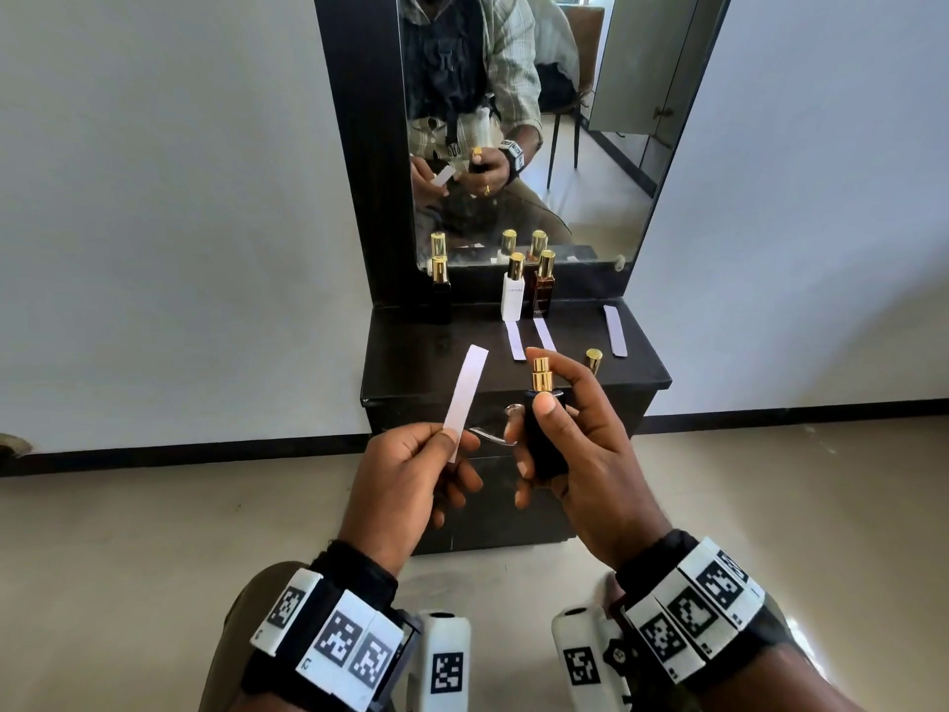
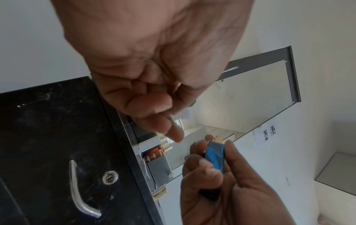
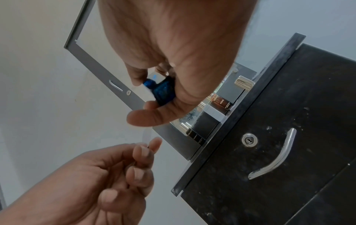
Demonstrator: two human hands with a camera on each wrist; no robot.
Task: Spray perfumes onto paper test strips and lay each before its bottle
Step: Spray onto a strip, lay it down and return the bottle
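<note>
We pinch the paper test strip (image 1: 464, 398) in our left hand (image 1: 411, 475), its long axis upright just left of the dark blue perfume bottle (image 1: 544, 434) (cap off) gripped by our right hand (image 1: 580, 444).

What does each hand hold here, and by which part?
Left hand pinches a paper test strip by its lower end; right hand grips a dark blue perfume bottle around its body.
</note>
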